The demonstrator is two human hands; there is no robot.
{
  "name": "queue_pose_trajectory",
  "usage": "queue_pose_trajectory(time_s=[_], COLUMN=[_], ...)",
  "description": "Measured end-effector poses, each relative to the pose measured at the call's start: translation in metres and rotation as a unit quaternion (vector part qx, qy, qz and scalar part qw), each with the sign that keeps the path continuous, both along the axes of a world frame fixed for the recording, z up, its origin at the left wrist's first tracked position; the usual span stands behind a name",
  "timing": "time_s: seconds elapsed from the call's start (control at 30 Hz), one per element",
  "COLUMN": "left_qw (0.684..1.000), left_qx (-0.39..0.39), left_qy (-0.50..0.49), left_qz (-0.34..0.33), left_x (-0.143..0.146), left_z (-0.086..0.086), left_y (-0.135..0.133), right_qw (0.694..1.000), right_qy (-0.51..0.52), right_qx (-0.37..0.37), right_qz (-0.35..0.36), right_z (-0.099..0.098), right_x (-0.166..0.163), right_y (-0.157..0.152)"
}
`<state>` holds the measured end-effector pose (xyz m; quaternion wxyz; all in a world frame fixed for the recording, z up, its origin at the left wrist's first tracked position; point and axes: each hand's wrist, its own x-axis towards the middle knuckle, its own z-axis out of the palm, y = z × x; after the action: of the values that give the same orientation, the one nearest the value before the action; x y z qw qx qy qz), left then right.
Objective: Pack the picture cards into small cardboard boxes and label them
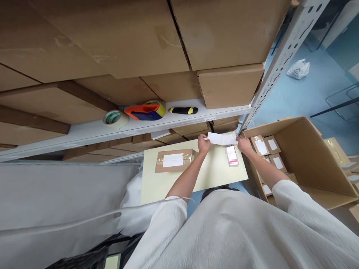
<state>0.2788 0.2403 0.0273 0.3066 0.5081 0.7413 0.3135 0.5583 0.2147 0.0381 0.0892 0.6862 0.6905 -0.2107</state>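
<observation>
A white strip of paper (pixel 222 139) is stretched between my two hands above the pale yellow table. My left hand (pixel 203 144) pinches its left end, and my right hand (pixel 244 145) grips the right end. A crease or fold runs down near the strip's middle. Just below the strip lies a phone-shaped item (pixel 232 155) with a blurred surface. To the left of my left hand rests a taped cardboard box (pixel 175 160) with a white label (pixel 173 160) on top.
A large open carton (pixel 325 160) at the right holds several small labelled boxes. On the grey shelf (pixel 179 118) lie a tape roll (pixel 113 118), an orange and blue tape dispenser (pixel 145 111) and a cutter knife (pixel 183 110). Stacked cartons (pixel 126 33) fill the shelving above.
</observation>
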Motion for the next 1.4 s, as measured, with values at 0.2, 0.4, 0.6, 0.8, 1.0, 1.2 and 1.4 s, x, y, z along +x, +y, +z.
queue_pose_trajectory(time_s=[0.2, 0.4, 0.6, 0.8, 1.0, 1.2, 1.4], left_qw=[0.999, 0.997, 0.994, 0.984, 0.972, 0.955, 0.963], left_qx=[0.032, 0.032, 0.054, 0.062, 0.079, 0.069, 0.075], left_qy=[-0.024, -0.059, -0.089, -0.141, -0.189, -0.259, -0.234], left_qz=[0.022, 0.025, 0.042, 0.085, 0.112, 0.126, 0.111], left_x=[-0.016, -0.027, -0.029, -0.046, -0.085, -0.142, -0.215], left_z=[0.007, 0.013, 0.023, 0.045, 0.068, 0.082, 0.086], left_y=[-0.002, -0.011, -0.024, -0.039, -0.06, -0.077, -0.097], right_qw=[1.0, 0.998, 0.99, 0.947, 0.9, 0.842, 0.829], right_qy=[0.01, 0.036, 0.104, 0.305, 0.419, 0.527, 0.548], right_qx=[-0.002, -0.005, 0.094, 0.075, 0.105, 0.114, 0.088], right_qz=[-0.016, -0.042, 0.02, 0.074, 0.06, -0.008, -0.067], right_z=[-0.009, -0.023, -0.03, -0.021, -0.001, 0.024, 0.038], right_x=[-0.002, 0.001, -0.018, -0.076, -0.142, -0.203, -0.262], right_y=[-0.003, -0.008, -0.014, -0.021, -0.026, -0.018, -0.03])
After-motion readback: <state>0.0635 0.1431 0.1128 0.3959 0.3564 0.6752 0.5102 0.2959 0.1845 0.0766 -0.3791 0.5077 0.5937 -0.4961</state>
